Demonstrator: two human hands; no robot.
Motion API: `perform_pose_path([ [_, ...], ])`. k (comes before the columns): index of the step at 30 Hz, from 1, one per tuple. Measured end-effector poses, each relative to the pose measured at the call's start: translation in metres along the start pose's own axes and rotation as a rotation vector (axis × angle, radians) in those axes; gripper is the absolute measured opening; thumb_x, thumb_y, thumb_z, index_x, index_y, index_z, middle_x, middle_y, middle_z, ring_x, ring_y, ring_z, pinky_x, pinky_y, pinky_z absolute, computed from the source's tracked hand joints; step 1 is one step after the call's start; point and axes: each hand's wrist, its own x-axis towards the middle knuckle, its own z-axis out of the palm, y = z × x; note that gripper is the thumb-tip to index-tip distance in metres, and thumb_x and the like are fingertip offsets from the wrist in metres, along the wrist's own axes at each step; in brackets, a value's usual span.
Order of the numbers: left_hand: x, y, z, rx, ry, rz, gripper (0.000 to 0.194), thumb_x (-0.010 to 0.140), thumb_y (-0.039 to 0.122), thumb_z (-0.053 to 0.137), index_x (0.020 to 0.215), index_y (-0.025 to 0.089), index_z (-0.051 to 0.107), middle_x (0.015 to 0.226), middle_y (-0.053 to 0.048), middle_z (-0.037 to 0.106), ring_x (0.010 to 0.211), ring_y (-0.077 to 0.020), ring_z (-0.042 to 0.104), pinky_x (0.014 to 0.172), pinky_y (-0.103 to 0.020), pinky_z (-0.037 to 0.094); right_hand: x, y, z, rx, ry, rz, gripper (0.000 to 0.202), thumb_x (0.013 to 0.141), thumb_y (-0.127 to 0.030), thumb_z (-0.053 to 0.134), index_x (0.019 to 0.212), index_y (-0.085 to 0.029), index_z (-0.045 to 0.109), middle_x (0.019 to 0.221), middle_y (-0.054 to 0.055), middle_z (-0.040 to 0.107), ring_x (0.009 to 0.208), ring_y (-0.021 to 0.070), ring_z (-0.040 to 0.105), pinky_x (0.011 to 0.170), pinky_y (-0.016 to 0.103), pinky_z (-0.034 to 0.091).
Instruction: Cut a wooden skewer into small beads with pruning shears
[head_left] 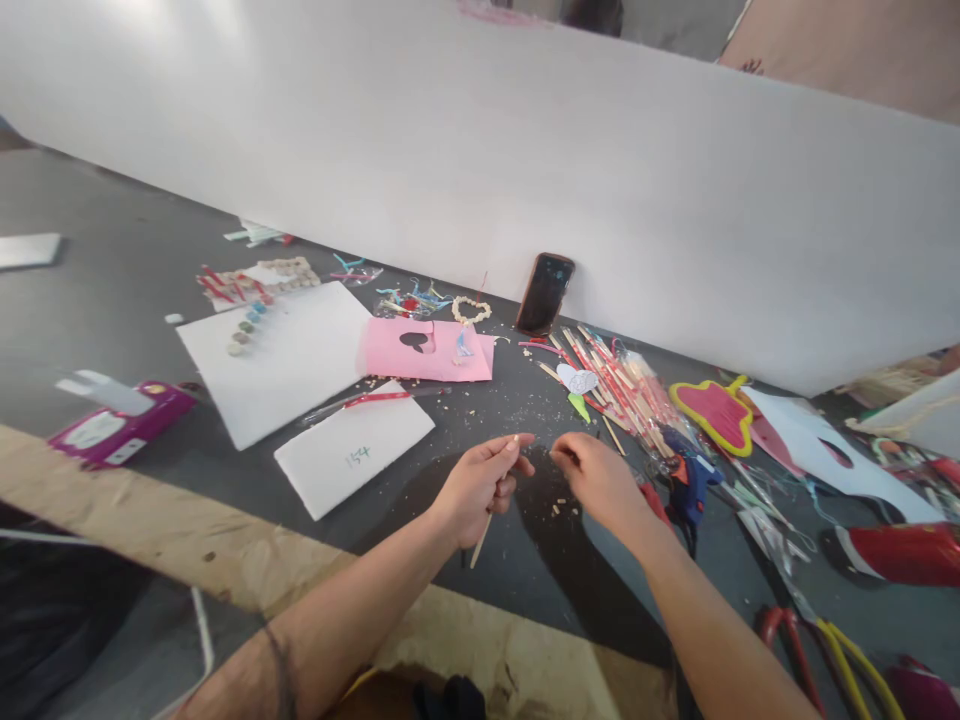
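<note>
My left hand (480, 485) is closed over the dark table, its thumb and forefinger pinched together. A thin wooden stick (481, 543) pokes out below its curled fingers. Just to the right, with a small gap between them, my right hand (596, 480) has its fingers bent together. Whatever those fingertips hold, if anything, is too small to make out. Under the hands lie short cut stick pieces (562, 508) and scattered crumbs. A bundle of wooden sticks in red-printed wrappers (619, 385) lies beyond my right hand.
A phone (545, 294) leans against the white board (420, 150). Pink card (382, 348), white foam sheets (352, 450) and a heart-shaped bead ring (471, 310) lie left of centre. A blue glue gun (691, 480), scissors (799, 600) and a red can (900, 553) crowd the right. A purple tape dispenser (124, 425) stands left.
</note>
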Motion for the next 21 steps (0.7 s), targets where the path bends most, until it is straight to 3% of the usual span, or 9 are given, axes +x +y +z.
perform_pose_path([
  [3, -0.002, -0.002, 0.002, 0.025, -0.049, -0.042, 0.035, 0.079, 0.037, 0.059, 0.105, 0.014, 0.056, 0.071, -0.001, 0.054, 0.044, -0.0015, 0.027, 0.038, -0.015, 0.012, -0.018, 0.006, -0.018, 0.124, 0.057, 0.059, 0.013, 0.086, -0.030, 0.044, 0.083, -0.022, 0.054, 0.076, 0.000, 0.061, 0.069, 0.0148, 0.056, 0.065, 0.026, 0.041],
  [6, -0.004, -0.008, 0.004, 0.056, -0.122, -0.059, 0.026, 0.080, 0.033, 0.057, 0.098, 0.016, 0.052, 0.071, -0.003, 0.059, 0.044, -0.0023, 0.026, 0.039, -0.015, 0.013, -0.040, 0.006, -0.023, 0.262, 0.106, 0.111, 0.017, 0.086, -0.034, 0.043, 0.084, -0.021, 0.053, 0.074, 0.001, 0.060, 0.063, 0.0134, 0.054, 0.059, 0.025, 0.043],
  [10, -0.003, -0.019, 0.007, 0.099, -0.197, -0.081, 0.019, 0.082, 0.032, 0.056, 0.088, 0.017, 0.046, 0.076, -0.006, 0.062, 0.044, -0.0026, 0.028, 0.039, -0.014, 0.013, -0.057, -0.002, -0.012, 0.605, 0.183, 0.243, 0.024, 0.084, -0.037, 0.049, 0.097, -0.019, 0.056, 0.076, 0.002, 0.061, 0.062, 0.0128, 0.053, 0.059, 0.025, 0.044],
  [13, -0.002, -0.024, 0.008, 0.107, -0.224, -0.094, 0.018, 0.081, 0.031, 0.058, 0.085, 0.017, 0.048, 0.078, -0.004, 0.060, 0.044, -0.0022, 0.032, 0.037, -0.014, 0.014, -0.061, -0.004, -0.002, 0.868, 0.192, 0.303, 0.020, 0.079, -0.038, 0.057, 0.088, -0.020, 0.060, 0.071, 0.001, 0.060, 0.064, 0.0127, 0.053, 0.062, 0.025, 0.044],
  [18, -0.006, -0.024, 0.011, 0.051, -0.295, -0.159, 0.015, 0.078, 0.025, 0.061, 0.081, 0.014, 0.051, 0.077, -0.004, 0.059, 0.044, -0.0023, 0.038, 0.035, -0.014, 0.019, -0.063, -0.005, 0.011, 1.182, 0.159, 0.315, 0.018, 0.072, -0.035, 0.067, 0.079, -0.019, 0.063, 0.083, 0.003, 0.062, 0.071, 0.0137, 0.053, 0.065, 0.026, 0.043],
  [21, -0.009, -0.026, 0.013, 0.047, -0.294, -0.183, 0.018, 0.076, 0.027, 0.064, 0.080, 0.014, 0.052, 0.076, -0.004, 0.059, 0.043, -0.0024, 0.040, 0.034, -0.013, 0.020, -0.064, -0.011, 0.015, 1.317, 0.103, 0.276, 0.015, 0.073, -0.032, 0.068, 0.074, -0.017, 0.063, 0.074, 0.001, 0.058, 0.070, 0.0137, 0.052, 0.065, 0.027, 0.042],
])
